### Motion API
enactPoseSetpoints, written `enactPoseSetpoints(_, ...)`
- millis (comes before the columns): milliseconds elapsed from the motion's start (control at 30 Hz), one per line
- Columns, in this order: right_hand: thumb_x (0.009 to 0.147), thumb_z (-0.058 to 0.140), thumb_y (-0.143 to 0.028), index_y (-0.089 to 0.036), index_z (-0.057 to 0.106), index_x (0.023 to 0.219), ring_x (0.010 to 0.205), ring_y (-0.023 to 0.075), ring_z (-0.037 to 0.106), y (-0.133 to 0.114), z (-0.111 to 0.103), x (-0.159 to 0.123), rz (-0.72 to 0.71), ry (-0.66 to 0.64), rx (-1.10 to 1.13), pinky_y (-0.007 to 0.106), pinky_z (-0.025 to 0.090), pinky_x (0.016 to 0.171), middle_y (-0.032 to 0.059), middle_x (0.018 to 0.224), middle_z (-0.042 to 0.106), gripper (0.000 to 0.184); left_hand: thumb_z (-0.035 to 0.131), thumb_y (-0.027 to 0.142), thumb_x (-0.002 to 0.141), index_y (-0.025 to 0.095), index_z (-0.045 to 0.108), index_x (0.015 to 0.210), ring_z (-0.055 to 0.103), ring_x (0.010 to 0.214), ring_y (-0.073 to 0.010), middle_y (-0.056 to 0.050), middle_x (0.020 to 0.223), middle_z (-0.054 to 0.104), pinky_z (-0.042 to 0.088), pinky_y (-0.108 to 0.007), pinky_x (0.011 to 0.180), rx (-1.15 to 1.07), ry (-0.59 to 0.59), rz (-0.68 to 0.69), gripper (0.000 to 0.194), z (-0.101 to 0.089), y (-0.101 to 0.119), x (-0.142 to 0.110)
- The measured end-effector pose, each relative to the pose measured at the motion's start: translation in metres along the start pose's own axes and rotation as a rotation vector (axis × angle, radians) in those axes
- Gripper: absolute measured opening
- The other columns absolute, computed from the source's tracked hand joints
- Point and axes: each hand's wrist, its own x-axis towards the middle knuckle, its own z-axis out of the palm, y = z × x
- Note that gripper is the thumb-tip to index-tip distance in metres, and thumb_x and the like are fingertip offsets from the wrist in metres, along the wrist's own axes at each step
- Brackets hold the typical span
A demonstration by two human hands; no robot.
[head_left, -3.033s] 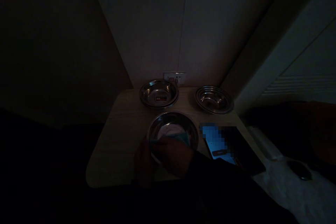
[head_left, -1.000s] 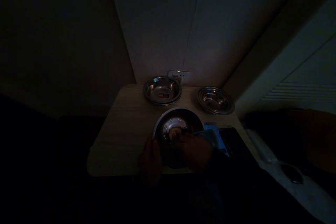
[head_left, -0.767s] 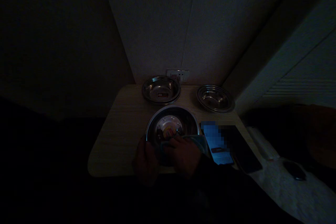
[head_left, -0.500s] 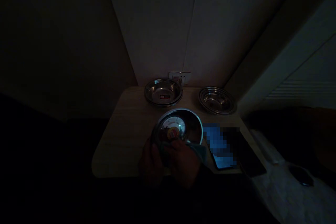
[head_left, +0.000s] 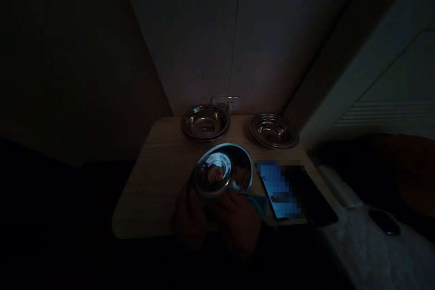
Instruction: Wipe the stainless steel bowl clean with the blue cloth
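Observation:
A shiny metal bowl [head_left: 239,167] with a round yellow-and-red sticker on its bottom is tilted above the near part of the table. My left hand [head_left: 189,217] is closed on its lower left rim. A blue-green cloth [head_left: 256,203] is bunched under my right hand [head_left: 236,222], which presses it against the bowl's near side; part of the cloth sticks out to the right. The dim light hides most of the fingertips.
Behind the bowl, stacked metal basins [head_left: 205,122] stand at the back left, and more nested metal dishes [head_left: 274,131] at the back right. A lit phone [head_left: 280,195] and a dark flat object [head_left: 319,204] lie right on the wooden table [head_left: 149,190]. A socket [head_left: 226,103] is on the wall.
My right hand has slid from the bowl's inside down toward its near rim, with the cloth. The whole view has shifted slightly.

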Motion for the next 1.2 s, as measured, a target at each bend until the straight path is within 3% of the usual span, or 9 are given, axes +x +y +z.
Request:
enactPoseSetpoints(133, 0.08, 0.052, -0.024, -0.02, 0.06, 0.099, 0.091, 0.0229, 0.047, 0.007, -0.009, 0.012, -0.113, -0.041, -0.063, 0.037, 0.035, 0.075, 0.0065, 0.098, 0.061, 0.02, 0.04, 0.035, 0.084, 0.013, 0.062, 0.103, 0.065, 0.077, -0.0187, -0.012, 0.092, 0.069, 0.048, -0.025, 0.06, 0.057, -0.019, 0.033, 0.037, -0.007, 0.002, 0.008)
enactPoseSetpoints(267, 0.08, 0.05, -0.021, -0.018, 0.06, 0.097, 0.091, 0.024, 0.046, 0.021, -0.012, 0.018, -0.091, -0.039, -0.106, 0.038, 0.035, 0.075, 0.0085, 0.098, 0.06, 0.02, 0.042, 0.034, 0.083, 0.016, 0.063, 0.102, 0.065, 0.078, -0.0165, -0.009, 0.093, 0.069, 0.049, -0.023, 0.061, 0.014, -0.062, 0.058, 0.033, -0.006, 0.004, 0.014)
enactPoseSetpoints(433, 0.084, 0.047, -0.024, -0.021, 0.059, 0.103, 0.092, 0.0217, 0.046, -0.003, 0.002, 0.02, -0.025, 0.029, 0.034, 0.034, 0.036, 0.073, 0.0059, 0.1, 0.06, 0.022, 0.04, 0.038, 0.083, 0.015, 0.065, 0.097, 0.065, 0.077, -0.0172, -0.01, 0.09, 0.07, 0.049, -0.024, 0.062, -0.026, -0.036, 0.069, 0.036, -0.004, 0.002, 0.017)
enactPoseSetpoints(533, 0.085, 0.047, -0.027, -0.024, 0.058, 0.104, 0.094, 0.0206, 0.046, -0.01, 0.001, 0.022, -0.056, 0.022, 0.089, 0.034, 0.036, 0.075, 0.0041, 0.1, 0.06, 0.023, 0.041, 0.038, 0.083, 0.015, 0.065, 0.096, 0.065, 0.074, -0.017, -0.009, 0.088, 0.07, 0.049, -0.024, 0.06, -0.015, -0.041, 0.039, 0.036, -0.007, 0.001, 0.019)
enactPoseSetpoints(700, 0.085, 0.047, -0.024, -0.022, 0.06, 0.1, 0.094, 0.0233, 0.047, 0.003, -0.008, 0.021, -0.054, -0.038, -0.03, 0.039, 0.034, 0.076, 0.0066, 0.096, 0.061, 0.021, 0.044, 0.039, 0.081, 0.017, 0.067, 0.091, 0.065, 0.073, -0.0165, -0.008, 0.086, 0.071, 0.049, -0.023, 0.061, -0.064, -0.053, -0.006, 0.034, -0.009, 0.007, 0.022)
enactPoseSetpoints(933, 0.084, 0.048, -0.025, -0.025, 0.058, 0.103, 0.091, 0.0213, 0.048, -0.009, 0.006, 0.024, -0.042, 0.015, 0.029, 0.035, 0.038, 0.073, 0.0034, 0.097, 0.061, 0.021, 0.041, 0.044, 0.081, 0.017, 0.066, 0.091, 0.063, 0.08, -0.0178, -0.008, 0.09, 0.07, 0.049, -0.026, 0.069, -0.113, -0.067, -0.173, 0.038, -0.006, 0.008, 0.029)
enactPoseSetpoints(1200, 0.087, 0.044, -0.025, -0.022, 0.056, 0.109, 0.094, 0.0218, 0.048, -0.012, 0.007, 0.031, -0.023, 0.029, 0.109, 0.033, 0.039, 0.077, 0.0047, 0.101, 0.059, 0.025, 0.042, 0.044, 0.081, 0.016, 0.06, 0.094, 0.061, 0.087, -0.0223, -0.012, 0.094, 0.065, 0.048, -0.033, 0.075, -0.076, -0.115, -0.178, 0.037, -0.001, -0.012, 0.001)
